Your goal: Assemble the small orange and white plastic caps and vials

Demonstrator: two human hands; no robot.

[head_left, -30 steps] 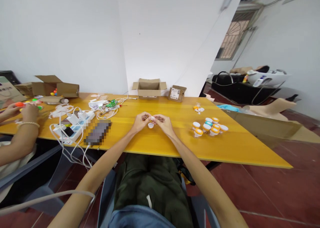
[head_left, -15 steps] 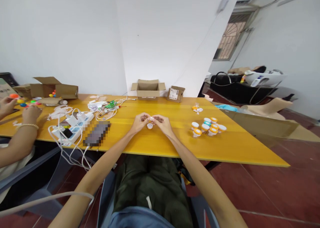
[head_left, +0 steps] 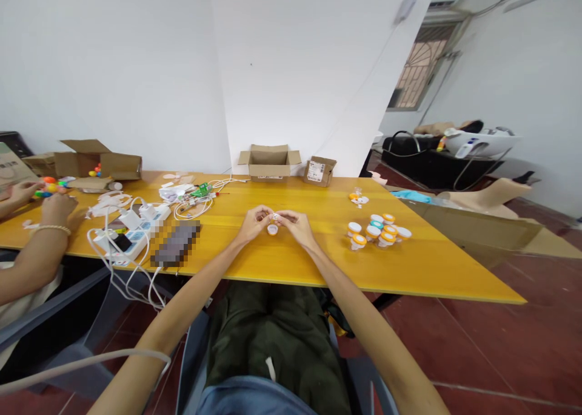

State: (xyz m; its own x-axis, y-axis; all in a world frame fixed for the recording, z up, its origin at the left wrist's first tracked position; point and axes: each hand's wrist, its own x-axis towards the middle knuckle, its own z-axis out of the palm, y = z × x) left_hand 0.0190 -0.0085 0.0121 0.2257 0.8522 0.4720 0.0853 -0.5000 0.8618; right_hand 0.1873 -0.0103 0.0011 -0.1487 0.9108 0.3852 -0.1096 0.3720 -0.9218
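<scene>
Both my hands meet over the middle of the yellow table. Between their fingertips is a small white piece, too small to name. My left hand is closed in a pinch on its left side. From the right, my right hand pinches the same piece. Just below the fingertips stands a small round cup, whitish with an orange lower edge. Off to the right, several small round containers with white, orange and teal tops stand in a group.
Loose orange and white parts lie behind the group. Two cardboard boxes stand by the wall. A power strip with cables and a dark blurred-out device lie left. Another person's hands handle coloured pieces.
My hands stay in place, with only a slight shift of the white piece at the fingertips. At far left, the other person's coloured pieces have moved right and down.
</scene>
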